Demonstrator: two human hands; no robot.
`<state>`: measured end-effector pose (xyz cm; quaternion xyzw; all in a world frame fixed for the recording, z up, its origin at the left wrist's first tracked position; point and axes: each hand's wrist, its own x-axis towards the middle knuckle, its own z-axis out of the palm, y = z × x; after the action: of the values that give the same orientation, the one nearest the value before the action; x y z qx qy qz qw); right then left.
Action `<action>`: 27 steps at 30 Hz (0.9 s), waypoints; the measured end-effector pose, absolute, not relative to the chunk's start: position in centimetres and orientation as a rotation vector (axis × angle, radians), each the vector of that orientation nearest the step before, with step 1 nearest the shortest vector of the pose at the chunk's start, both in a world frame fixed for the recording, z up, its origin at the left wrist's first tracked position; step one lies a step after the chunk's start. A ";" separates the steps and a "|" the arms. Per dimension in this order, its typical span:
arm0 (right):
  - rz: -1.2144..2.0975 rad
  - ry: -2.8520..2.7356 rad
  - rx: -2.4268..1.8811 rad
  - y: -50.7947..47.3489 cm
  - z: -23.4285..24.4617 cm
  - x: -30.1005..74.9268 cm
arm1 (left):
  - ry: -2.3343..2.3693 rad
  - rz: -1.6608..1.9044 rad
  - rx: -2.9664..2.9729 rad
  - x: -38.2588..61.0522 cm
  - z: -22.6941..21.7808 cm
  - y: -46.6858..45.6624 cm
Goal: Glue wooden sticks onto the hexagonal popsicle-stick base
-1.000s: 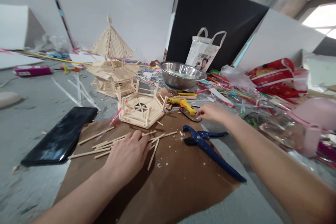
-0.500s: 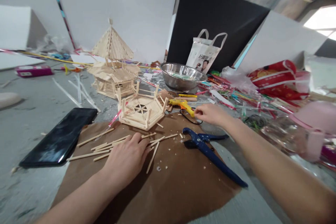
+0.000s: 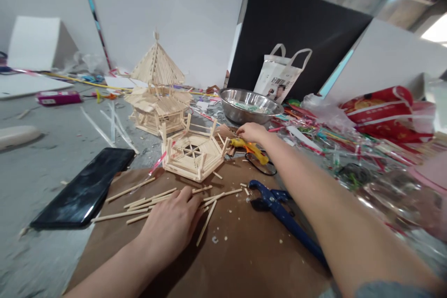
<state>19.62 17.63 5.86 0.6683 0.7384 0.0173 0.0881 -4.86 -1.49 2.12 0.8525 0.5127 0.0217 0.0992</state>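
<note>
My left hand (image 3: 171, 226) lies flat, fingers stretched out, on loose wooden sticks (image 3: 139, 202) spread over a brown paper sheet (image 3: 233, 260). My right hand (image 3: 252, 132) reaches far forward, fingers bent down over the far end of a yellow glue gun (image 3: 252, 149); its fingertips are hidden, so a grip cannot be made out. Just left of that hand sits a low hexagonal stick model (image 3: 193, 153). Blue-handled cutters (image 3: 279, 209) rest on the paper under my right forearm.
A taller stick pagoda (image 3: 157, 88) stands behind the hexagon. A black phone (image 3: 82, 188) lies at the left, a steel bowl (image 3: 249, 104) and a white bag (image 3: 282, 72) at the back, and red packets (image 3: 380, 111) amid plastic clutter at the right.
My right hand has moved left and farther away, from the glue gun's near tip to its far end. My left hand has stayed on the sticks. The camera has shifted slightly.
</note>
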 end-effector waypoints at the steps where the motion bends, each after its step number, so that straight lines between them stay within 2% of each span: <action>1: 0.042 2.170 1.993 18.2 5.5 19.6 | 1.516 0.056 2.512 -4.9 2.1 -1.5; 11: 0.022 1.927 2.077 19.0 4.8 23.0 | 1.508 0.083 2.494 -4.9 1.8 -1.3; 22: -0.174 2.173 1.949 18.8 4.4 22.2 | 1.521 0.049 2.478 -4.7 1.9 -1.3; 27: -0.082 2.110 2.028 19.3 4.3 22.8 | 1.515 0.083 2.494 -4.8 1.7 -1.3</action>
<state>22.76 19.26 4.32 0.6889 0.7164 -0.0280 0.1068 -4.80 -1.29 1.73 0.8491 0.5157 0.0281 0.1107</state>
